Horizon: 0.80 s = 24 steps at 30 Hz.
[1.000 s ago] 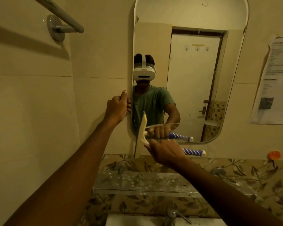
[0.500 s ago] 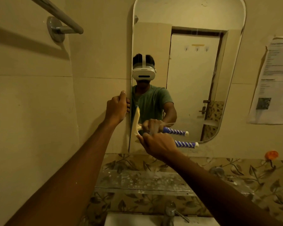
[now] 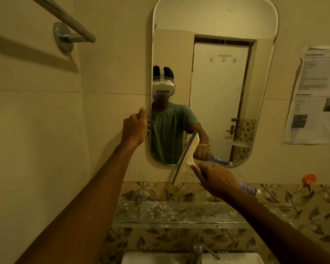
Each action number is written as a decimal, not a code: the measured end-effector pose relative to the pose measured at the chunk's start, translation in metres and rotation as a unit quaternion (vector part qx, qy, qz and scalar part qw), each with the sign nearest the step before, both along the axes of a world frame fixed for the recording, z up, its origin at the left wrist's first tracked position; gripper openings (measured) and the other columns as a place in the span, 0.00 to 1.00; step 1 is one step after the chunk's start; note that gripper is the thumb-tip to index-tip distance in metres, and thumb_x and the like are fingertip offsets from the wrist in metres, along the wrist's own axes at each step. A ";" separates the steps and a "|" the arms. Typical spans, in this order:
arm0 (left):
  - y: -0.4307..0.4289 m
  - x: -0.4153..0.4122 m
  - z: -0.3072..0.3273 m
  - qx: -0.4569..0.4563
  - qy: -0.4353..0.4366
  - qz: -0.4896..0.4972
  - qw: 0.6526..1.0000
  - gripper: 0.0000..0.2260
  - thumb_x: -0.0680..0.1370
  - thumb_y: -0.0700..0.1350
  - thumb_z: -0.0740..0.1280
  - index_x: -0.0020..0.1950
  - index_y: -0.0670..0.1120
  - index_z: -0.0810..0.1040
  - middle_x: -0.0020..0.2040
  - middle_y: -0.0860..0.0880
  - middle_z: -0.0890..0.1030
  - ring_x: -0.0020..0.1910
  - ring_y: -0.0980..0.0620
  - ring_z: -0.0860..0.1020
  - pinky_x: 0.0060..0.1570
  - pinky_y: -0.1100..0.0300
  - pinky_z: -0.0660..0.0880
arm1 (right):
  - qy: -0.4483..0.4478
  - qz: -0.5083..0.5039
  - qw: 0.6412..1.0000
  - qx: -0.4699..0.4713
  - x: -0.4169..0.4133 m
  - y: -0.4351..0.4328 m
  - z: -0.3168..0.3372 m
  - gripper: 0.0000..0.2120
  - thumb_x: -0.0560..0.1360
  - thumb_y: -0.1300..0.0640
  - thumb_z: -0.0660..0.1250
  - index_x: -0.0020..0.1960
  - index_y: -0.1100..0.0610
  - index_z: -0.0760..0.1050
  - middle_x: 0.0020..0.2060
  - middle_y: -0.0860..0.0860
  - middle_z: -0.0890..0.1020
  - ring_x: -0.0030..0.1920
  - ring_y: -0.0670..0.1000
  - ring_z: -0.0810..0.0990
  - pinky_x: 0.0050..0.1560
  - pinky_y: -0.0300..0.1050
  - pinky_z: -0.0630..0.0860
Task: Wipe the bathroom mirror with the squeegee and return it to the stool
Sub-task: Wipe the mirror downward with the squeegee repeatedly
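Clutching the squeegee point(image 3: 187, 159) handle, right hand point(image 3: 217, 180) outstretched; left hand point(image 3: 134, 128) curled round the mirror point(image 3: 217, 92) edge.

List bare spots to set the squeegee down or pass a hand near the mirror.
Glass shelf, between the leaf tiles and the sink: looks bare along its speckled top, likely set-down spot. Wall strip between mirror and paper notice: free for a hand. Crowded: mirror's lower edge, where the right hand holds the squeegee, and its left edge, gripped by the left hand.
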<state>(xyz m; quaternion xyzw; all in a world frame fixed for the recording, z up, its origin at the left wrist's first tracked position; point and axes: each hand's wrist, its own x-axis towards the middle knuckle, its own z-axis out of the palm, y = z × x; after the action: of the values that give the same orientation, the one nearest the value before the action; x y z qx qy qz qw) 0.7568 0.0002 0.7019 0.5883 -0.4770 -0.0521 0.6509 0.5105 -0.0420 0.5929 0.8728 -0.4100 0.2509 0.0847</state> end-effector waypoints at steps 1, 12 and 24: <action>-0.001 0.000 -0.001 -0.002 -0.004 0.006 1.000 0.25 0.83 0.55 0.51 0.36 0.43 0.76 0.34 0.43 0.80 0.36 0.44 0.80 0.47 0.48 0.80 | -0.071 0.012 0.997 0.031 0.001 0.007 -0.002 0.18 0.82 0.42 0.49 0.46 0.49 0.73 0.32 0.46 0.76 0.31 0.46 0.75 0.32 0.41 0.72; -0.007 -0.004 -0.011 -0.034 -0.052 0.075 0.995 0.26 0.82 0.54 0.51 0.41 0.38 0.79 0.37 0.39 0.82 0.36 0.42 0.81 0.45 0.46 0.80 | -0.472 -0.030 0.877 0.087 -0.023 0.013 0.049 0.16 0.84 0.50 0.53 0.49 0.59 0.72 0.33 0.55 0.76 0.24 0.50 0.75 0.19 0.39 0.72; -0.004 -0.007 -0.012 -0.053 -0.062 0.077 0.994 0.24 0.83 0.51 0.52 0.41 0.35 0.77 0.38 0.36 0.80 0.38 0.39 0.80 0.43 0.47 0.77 | -0.388 -0.156 0.898 0.137 -0.015 0.017 -0.018 0.17 0.84 0.48 0.49 0.49 0.56 0.72 0.33 0.50 0.76 0.32 0.49 0.77 0.30 0.46 0.77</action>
<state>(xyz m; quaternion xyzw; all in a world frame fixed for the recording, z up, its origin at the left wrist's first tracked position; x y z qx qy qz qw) 0.7497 -0.0041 0.6898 0.5901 -0.4718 0.0606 0.6523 0.4950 -0.0252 0.5746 0.6340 -0.5719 0.4944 -0.1631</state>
